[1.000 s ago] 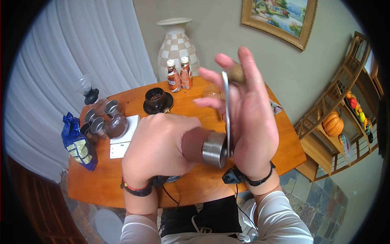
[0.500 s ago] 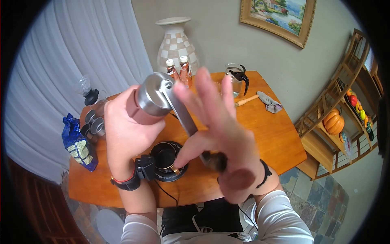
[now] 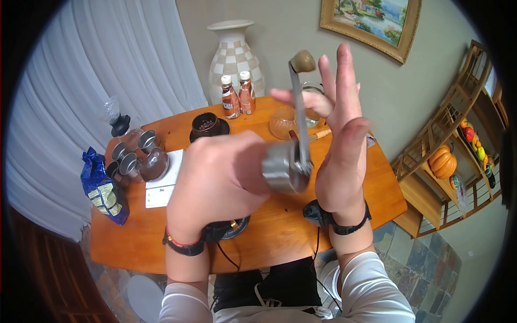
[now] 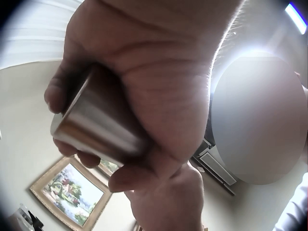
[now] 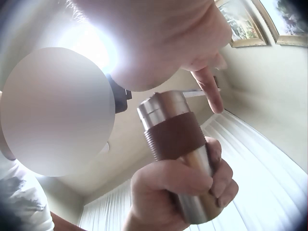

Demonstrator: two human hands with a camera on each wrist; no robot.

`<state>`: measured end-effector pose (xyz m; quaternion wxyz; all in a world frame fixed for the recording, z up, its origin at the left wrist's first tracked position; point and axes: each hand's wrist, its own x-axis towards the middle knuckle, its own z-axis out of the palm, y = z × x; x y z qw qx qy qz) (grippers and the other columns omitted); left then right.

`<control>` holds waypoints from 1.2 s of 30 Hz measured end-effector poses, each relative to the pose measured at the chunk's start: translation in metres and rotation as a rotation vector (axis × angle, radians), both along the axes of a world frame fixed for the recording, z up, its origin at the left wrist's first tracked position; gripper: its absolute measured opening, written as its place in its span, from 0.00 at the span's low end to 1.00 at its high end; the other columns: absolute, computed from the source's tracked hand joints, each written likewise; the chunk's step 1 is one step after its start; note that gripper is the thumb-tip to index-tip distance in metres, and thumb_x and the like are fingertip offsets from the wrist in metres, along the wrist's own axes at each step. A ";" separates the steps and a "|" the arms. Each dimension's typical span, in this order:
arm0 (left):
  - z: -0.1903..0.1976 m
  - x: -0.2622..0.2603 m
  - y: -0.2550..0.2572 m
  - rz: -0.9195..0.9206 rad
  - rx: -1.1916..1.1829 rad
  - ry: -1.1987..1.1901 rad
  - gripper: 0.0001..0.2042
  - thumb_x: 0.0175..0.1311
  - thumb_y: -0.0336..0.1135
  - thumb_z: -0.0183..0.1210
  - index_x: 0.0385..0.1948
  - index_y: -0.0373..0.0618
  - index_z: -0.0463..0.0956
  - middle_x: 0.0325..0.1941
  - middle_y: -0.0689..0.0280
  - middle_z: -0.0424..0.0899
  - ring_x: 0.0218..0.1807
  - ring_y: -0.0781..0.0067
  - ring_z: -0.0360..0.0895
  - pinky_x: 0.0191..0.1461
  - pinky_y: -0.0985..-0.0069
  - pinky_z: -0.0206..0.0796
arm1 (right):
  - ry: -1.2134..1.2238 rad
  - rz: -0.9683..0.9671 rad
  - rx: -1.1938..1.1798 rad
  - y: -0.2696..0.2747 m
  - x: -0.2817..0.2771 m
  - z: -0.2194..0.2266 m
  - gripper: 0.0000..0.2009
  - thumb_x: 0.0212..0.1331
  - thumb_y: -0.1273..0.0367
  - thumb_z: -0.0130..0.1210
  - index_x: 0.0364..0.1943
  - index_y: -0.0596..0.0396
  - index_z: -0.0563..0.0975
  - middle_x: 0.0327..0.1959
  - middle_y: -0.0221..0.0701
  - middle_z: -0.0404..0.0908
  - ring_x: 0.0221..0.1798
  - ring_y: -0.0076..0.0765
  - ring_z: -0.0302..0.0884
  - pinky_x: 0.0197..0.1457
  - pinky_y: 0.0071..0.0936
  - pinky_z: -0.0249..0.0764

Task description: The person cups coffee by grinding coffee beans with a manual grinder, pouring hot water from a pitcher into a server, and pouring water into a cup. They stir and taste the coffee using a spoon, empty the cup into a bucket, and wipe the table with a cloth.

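Observation:
My left hand (image 3: 215, 180) grips a metal coffee grinder with a brown band, its fingers curled round the body (image 4: 103, 122). In the head view the grinder's metal top (image 3: 283, 167) points right and the crank arm (image 3: 300, 116) stands upward, ending in a wooden knob (image 3: 303, 61). Beside the crank is my right hand (image 3: 344, 145), fingers extended; no finger is round the knob, and whether one touches the arm I cannot tell. The right wrist view shows the brown band (image 5: 175, 137) above my left fingers and my right hand (image 5: 159, 38) over the top.
Behind my left hand stands a dark cup (image 3: 206, 125) of beans. A saucer (image 3: 238, 230) is partly hidden by my left wrist. Metal cups (image 3: 129, 166), a glass server (image 3: 154, 164) and a blue bag (image 3: 105, 188) stand left; two bottles (image 3: 230, 99), a glass bowl (image 3: 283, 123) and a brush (image 3: 321, 134) are further back.
Since half a second ago, my left hand and the grinder have swung right and tipped sideways. The crank has turned from pointing down-right to pointing up, and my right hand has risen.

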<state>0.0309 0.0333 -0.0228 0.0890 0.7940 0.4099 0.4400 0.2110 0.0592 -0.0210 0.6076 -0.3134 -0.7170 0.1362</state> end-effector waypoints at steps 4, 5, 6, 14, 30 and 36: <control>-0.002 0.009 -0.004 0.116 -0.109 0.258 0.11 0.40 0.35 0.70 0.27 0.48 0.81 0.25 0.57 0.84 0.31 0.47 0.82 0.36 0.60 0.76 | 0.019 0.117 -0.058 -0.005 0.005 0.003 0.57 0.62 0.24 0.20 0.80 0.61 0.41 0.51 0.47 0.86 0.79 0.49 0.60 0.84 0.48 0.33; -0.004 0.009 -0.002 0.117 -0.110 0.257 0.11 0.40 0.35 0.70 0.27 0.48 0.81 0.25 0.57 0.84 0.31 0.47 0.82 0.36 0.60 0.76 | 0.018 0.118 -0.059 -0.010 0.002 0.005 0.57 0.62 0.24 0.20 0.80 0.61 0.41 0.51 0.47 0.86 0.79 0.49 0.60 0.84 0.48 0.33; -0.006 0.009 0.001 0.201 -0.091 0.280 0.11 0.40 0.35 0.71 0.27 0.48 0.81 0.25 0.57 0.84 0.31 0.46 0.82 0.36 0.59 0.75 | 0.025 0.164 -0.127 -0.017 -0.003 0.006 0.60 0.58 0.22 0.21 0.80 0.61 0.40 0.51 0.47 0.86 0.78 0.50 0.61 0.84 0.48 0.34; 0.004 -0.016 0.006 0.240 -0.152 -0.059 0.12 0.41 0.30 0.69 0.31 0.41 0.82 0.26 0.58 0.85 0.30 0.63 0.83 0.38 0.69 0.75 | -0.304 0.471 -0.029 -0.026 0.002 0.006 0.57 0.41 0.45 0.32 0.80 0.63 0.38 0.40 0.36 0.89 0.73 0.45 0.66 0.78 0.66 0.10; 0.006 -0.009 -0.002 0.158 0.097 -0.243 0.18 0.38 0.23 0.69 0.37 0.34 0.82 0.30 0.64 0.87 0.34 0.80 0.82 0.44 0.79 0.74 | -0.094 0.288 0.046 -0.014 0.028 0.009 0.46 0.73 0.36 0.20 0.78 0.62 0.53 0.29 0.32 0.88 0.79 0.53 0.60 0.75 0.66 0.04; 0.002 -0.005 -0.002 0.041 0.118 -0.140 0.19 0.37 0.25 0.73 0.36 0.36 0.82 0.29 0.61 0.86 0.31 0.76 0.83 0.40 0.78 0.75 | -0.142 -0.127 -0.005 -0.008 0.025 0.014 0.58 0.60 0.26 0.03 0.77 0.60 0.57 0.28 0.34 0.88 0.79 0.45 0.61 0.81 0.56 0.07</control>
